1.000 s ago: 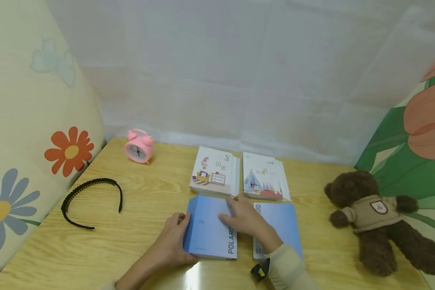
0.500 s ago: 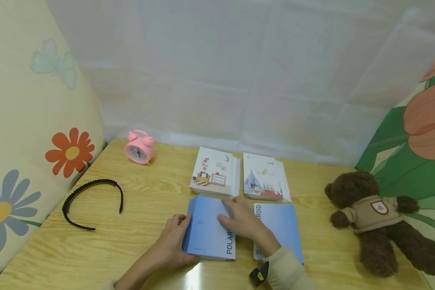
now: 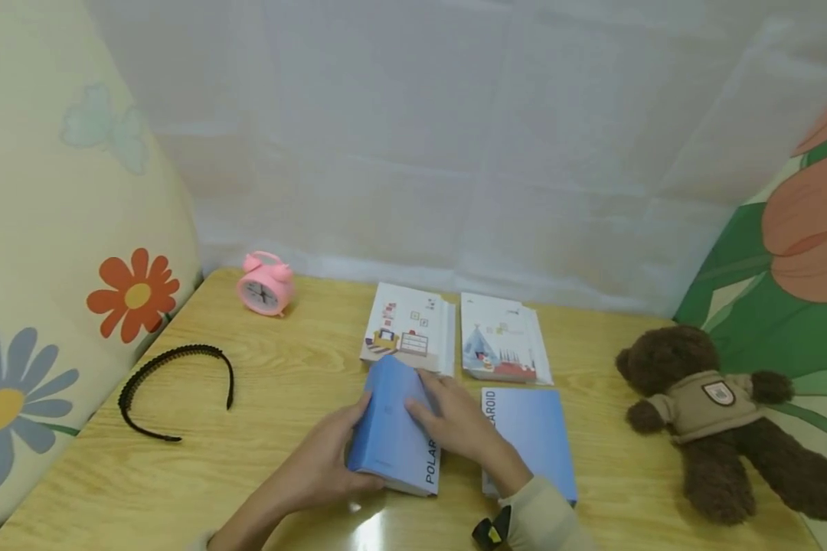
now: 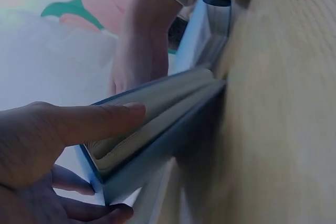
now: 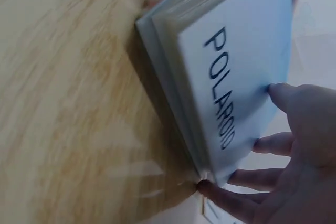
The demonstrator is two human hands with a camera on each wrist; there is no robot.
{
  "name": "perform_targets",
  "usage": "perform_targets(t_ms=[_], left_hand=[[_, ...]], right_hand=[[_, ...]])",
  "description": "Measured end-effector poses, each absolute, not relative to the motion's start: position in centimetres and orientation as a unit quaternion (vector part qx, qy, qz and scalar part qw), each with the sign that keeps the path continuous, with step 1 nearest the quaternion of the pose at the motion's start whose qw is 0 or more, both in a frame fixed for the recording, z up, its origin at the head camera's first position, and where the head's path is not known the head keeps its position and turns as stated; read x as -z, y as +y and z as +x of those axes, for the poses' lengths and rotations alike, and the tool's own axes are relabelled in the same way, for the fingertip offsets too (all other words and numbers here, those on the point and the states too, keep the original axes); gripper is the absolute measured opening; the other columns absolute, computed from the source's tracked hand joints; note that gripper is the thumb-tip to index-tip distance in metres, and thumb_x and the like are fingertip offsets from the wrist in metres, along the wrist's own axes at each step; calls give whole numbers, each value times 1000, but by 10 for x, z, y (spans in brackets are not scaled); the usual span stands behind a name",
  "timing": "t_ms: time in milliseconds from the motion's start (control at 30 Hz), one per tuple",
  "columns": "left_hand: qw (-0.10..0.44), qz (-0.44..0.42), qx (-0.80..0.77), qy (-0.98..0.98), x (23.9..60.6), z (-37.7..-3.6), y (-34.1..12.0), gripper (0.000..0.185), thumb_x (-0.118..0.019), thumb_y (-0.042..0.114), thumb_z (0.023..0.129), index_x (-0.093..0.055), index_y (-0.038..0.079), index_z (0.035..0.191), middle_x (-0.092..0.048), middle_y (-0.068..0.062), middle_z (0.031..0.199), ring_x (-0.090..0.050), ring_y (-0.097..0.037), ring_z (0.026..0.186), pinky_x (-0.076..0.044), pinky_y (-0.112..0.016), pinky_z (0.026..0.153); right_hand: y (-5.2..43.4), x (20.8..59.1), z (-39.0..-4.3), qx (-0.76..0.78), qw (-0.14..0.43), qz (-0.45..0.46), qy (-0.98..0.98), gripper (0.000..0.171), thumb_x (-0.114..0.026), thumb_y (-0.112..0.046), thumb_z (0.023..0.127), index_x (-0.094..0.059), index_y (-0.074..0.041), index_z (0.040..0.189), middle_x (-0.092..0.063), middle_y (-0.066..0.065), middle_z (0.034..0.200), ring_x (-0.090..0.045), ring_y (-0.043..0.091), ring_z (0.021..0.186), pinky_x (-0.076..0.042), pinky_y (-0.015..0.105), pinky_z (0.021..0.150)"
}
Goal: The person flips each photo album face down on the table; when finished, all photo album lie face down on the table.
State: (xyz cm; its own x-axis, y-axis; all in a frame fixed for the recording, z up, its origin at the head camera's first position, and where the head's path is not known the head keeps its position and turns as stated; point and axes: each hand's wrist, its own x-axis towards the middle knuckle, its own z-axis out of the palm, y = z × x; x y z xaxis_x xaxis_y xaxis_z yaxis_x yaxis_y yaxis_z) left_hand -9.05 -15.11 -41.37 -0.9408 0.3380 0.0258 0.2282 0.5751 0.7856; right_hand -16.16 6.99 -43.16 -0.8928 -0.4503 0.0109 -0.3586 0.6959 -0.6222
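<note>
Two blue albums lettered POLAROID lie side by side on the wooden table (image 3: 262,444). The left album (image 3: 386,436) is tilted, its left edge raised off the table. My left hand (image 3: 348,453) grips that raised edge, thumb on the page block (image 4: 157,124) and fingers underneath. My right hand (image 3: 430,407) lies on the album's cover with fingers spread, their tips touching the cover (image 5: 236,51). The right album (image 3: 534,428) lies flat, partly under my right forearm.
Two white illustrated booklets (image 3: 408,327) (image 3: 501,338) lie just behind the albums. A pink alarm clock (image 3: 265,285) stands at the back left, a black headband (image 3: 175,379) lies left. A brown teddy bear (image 3: 710,413) sits right. Floral cushions (image 3: 55,306) flank the table.
The left album's left edge has risen from flat to tilted, with my left fingers slipping under it. My right hand stayed on the cover and shifted slightly left.
</note>
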Motion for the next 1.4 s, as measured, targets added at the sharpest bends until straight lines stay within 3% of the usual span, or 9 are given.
perform_targets(t_ms=[233,300,533,667,867,967,1167,1400], left_hand=[[20,130,-396,909,391,-88,-135,115,-97,20,56,-35,-10,148,-57,-23,132,-60,-34,110,-52,-51,92],[12,136,-396,908,387,-88,-131,114,-97,17,56,-36,-9,148,-59,-20,130,-61,-31,107,-52,-51,92],[8,150,-383,911,383,-91,-118,111,-97,18,58,-36,-8,148,-48,-25,144,-54,-40,121,-42,-57,103],[4,147,-374,916,386,-92,-114,112,-97,17,58,-36,-7,149,-50,-23,143,-57,-35,116,-45,-55,101],[26,176,-443,879,403,-99,-113,123,-97,19,58,-23,2,156,-57,-18,132,-61,-28,105,-54,-46,86],[66,205,-497,840,422,-102,-112,123,-96,20,61,-21,2,156,-55,-19,136,-60,-34,114,-51,-50,94],[103,208,-531,815,450,-101,-103,106,-95,20,61,-37,0,147,-56,-16,136,-55,-33,122,-41,-55,104],[89,208,-519,824,453,-103,-98,104,-93,18,63,-35,-4,146,-55,-20,134,-55,-37,120,-41,-57,104]], right_hand=[[73,421,-156,369,96,-220,898,75,-34,-58,102,-22,-9,158,-30,13,158,-34,34,142,-32,52,112],[75,417,-154,392,113,-217,887,76,-32,-59,102,-14,-14,160,-25,12,160,-38,35,139,-35,53,111],[82,407,-149,448,144,-211,856,73,-37,-58,102,5,-38,158,-24,11,161,-57,31,122,-49,48,97],[85,405,-149,455,144,-217,852,72,-37,-56,103,7,-40,157,-21,10,162,-56,31,122,-50,47,95],[90,406,-150,447,130,-207,861,70,-38,-57,102,7,-46,155,-16,5,163,-30,34,143,-30,60,111],[93,406,-150,448,128,-206,861,70,-38,-58,102,7,-47,154,-15,2,163,-23,30,146,-24,60,113],[96,407,-151,456,131,-207,855,69,-38,-57,102,6,-49,154,-16,2,163,-28,29,144,-26,59,113],[98,407,-151,466,139,-198,851,68,-40,-57,101,4,-51,153,-19,4,163,-33,29,142,-29,60,111]])
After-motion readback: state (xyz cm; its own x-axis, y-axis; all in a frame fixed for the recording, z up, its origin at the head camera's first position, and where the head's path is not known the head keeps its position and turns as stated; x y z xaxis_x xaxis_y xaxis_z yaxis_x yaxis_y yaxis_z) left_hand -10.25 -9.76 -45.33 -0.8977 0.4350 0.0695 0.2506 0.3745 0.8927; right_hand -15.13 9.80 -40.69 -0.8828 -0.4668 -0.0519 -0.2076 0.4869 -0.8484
